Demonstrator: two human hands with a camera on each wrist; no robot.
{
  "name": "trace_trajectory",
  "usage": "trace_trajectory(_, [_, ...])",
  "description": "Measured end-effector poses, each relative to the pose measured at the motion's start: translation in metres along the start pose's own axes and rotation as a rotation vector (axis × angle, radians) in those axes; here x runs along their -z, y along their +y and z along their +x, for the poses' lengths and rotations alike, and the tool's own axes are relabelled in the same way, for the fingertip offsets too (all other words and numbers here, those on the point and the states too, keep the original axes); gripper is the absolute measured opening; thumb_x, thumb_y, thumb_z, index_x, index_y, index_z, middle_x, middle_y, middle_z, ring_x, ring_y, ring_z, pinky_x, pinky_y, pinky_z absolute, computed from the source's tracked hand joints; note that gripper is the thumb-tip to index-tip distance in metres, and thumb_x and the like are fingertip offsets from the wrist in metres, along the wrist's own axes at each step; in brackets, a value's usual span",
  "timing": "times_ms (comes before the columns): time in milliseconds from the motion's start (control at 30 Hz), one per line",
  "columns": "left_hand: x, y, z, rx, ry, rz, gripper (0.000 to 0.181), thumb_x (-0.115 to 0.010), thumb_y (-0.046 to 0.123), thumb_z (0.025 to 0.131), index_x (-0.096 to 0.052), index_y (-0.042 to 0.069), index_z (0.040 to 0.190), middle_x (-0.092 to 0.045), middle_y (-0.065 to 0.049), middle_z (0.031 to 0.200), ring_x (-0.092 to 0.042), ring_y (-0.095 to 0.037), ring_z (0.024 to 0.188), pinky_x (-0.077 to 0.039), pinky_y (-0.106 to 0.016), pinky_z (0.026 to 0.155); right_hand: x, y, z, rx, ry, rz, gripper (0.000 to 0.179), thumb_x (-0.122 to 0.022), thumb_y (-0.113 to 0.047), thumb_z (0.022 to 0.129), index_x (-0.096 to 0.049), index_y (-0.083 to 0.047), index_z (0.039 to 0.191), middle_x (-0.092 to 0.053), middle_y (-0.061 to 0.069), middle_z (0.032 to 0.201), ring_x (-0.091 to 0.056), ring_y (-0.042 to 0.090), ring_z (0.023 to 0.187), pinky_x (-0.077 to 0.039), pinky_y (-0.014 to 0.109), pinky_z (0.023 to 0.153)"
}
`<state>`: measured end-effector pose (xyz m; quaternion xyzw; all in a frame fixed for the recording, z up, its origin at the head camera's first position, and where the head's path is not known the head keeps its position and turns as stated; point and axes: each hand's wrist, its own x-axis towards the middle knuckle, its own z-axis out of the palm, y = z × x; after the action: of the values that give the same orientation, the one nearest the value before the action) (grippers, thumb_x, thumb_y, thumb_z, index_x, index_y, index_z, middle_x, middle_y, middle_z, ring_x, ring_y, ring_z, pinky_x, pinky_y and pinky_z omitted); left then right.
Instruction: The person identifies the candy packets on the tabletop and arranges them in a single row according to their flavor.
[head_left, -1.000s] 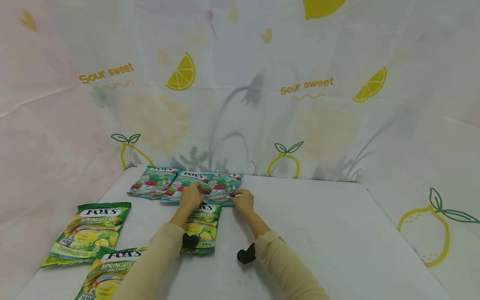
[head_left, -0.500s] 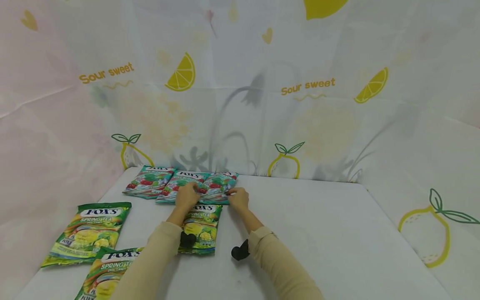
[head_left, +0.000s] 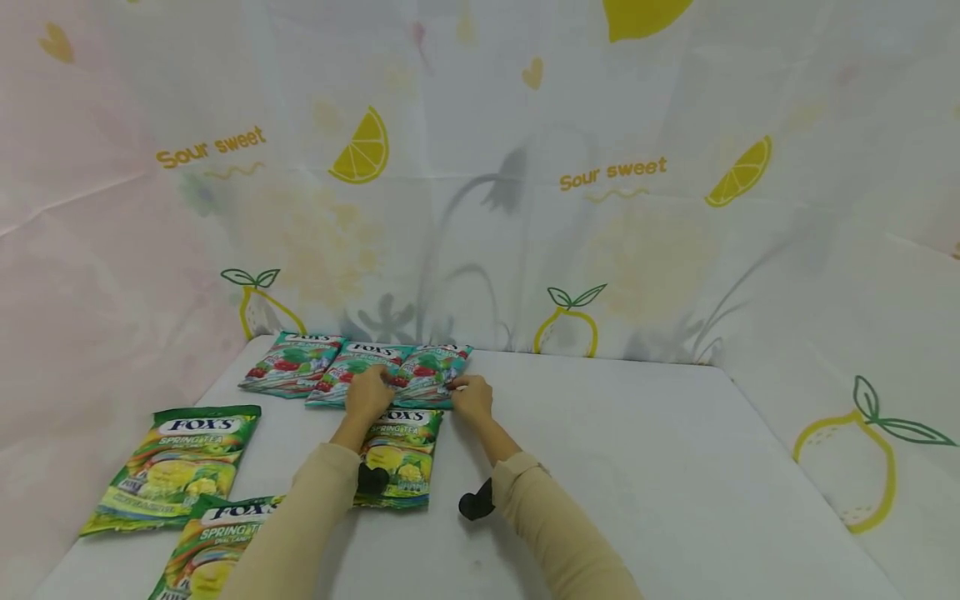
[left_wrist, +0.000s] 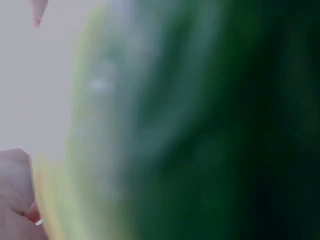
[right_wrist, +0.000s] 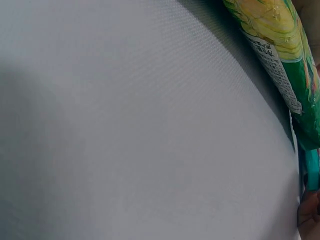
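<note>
Three teal FOX'S candy bags lie in a row along the back of the table in the head view: a left one point(head_left: 292, 367), a middle one point(head_left: 352, 364) and a right one point(head_left: 431, 372). My left hand point(head_left: 369, 394) grips the right bag by its lower left side, covering part of the middle bag. My right hand point(head_left: 472, 398) pinches that same bag at its right edge. Below them a green and yellow FOX'S Spring Tea bag point(head_left: 402, 458) lies partly behind my left forearm. Blurred green packaging point(left_wrist: 175, 120) fills much of the left wrist view.
Another Spring Tea bag point(head_left: 176, 467) lies at the left of the white table point(head_left: 637, 467). A third one point(head_left: 217, 542) at the front left is partly covered by my left sleeve. A lemon-printed cloth point(head_left: 480, 208) hangs right behind the table's back edge.
All three teal bags have slid a little to the left, and both hands have moved left along with them. The green Spring Tea bags have stayed in place.
</note>
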<state>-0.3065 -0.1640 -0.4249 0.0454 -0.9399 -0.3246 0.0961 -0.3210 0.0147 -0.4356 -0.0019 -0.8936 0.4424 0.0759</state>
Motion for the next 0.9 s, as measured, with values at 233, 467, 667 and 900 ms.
trace_trajectory(233, [-0.001, -0.002, -0.002, -0.005, 0.007, -0.017, 0.020, -0.058, 0.002, 0.084, -0.058, -0.002, 0.103, -0.062, -0.019, 0.076, -0.049, -0.024, 0.055, -0.037, -0.032, 0.048, 0.003, 0.005, -0.006, -0.032, -0.013, 0.018, 0.012, -0.066, -0.003, 0.078, -0.071, 0.005, 0.086, -0.069, 0.015, 0.084, -0.059, 0.021, 0.069, -0.050, 0.030, 0.060])
trace_trajectory(467, [-0.004, -0.003, -0.004, -0.012, -0.017, -0.011, 0.023, -0.055, 0.002, 0.086, -0.058, 0.001, 0.108, -0.057, -0.012, 0.064, -0.040, -0.018, 0.046, -0.030, -0.028, 0.043, 0.005, 0.007, -0.013, -0.117, -0.025, 0.037, 0.011, -0.068, -0.006, 0.080, -0.070, 0.004, 0.078, -0.068, 0.012, 0.067, -0.059, 0.014, 0.048, -0.047, 0.022, 0.045])
trace_trajectory(667, [-0.004, -0.001, -0.005, -0.028, -0.013, 0.005, 0.023, -0.055, 0.001, 0.086, -0.058, 0.000, 0.108, -0.056, -0.013, 0.062, -0.039, -0.018, 0.046, -0.030, -0.028, 0.043, 0.003, 0.009, -0.021, -0.031, -0.017, 0.047, 0.034, -0.067, -0.012, 0.080, -0.058, 0.006, 0.108, -0.067, 0.015, 0.081, -0.062, 0.022, 0.068, -0.050, 0.032, 0.061])
trace_trajectory(900, [-0.004, 0.003, -0.006, -0.037, -0.008, -0.002, 0.022, -0.054, 0.000, 0.085, -0.058, -0.001, 0.107, -0.057, -0.014, 0.064, -0.037, -0.017, 0.045, -0.030, -0.027, 0.042, -0.001, 0.012, -0.027, 0.172, -0.016, -0.016, 0.036, -0.064, -0.006, 0.084, -0.060, 0.006, 0.118, -0.063, 0.009, 0.071, -0.048, 0.011, 0.056, -0.038, 0.024, 0.049])
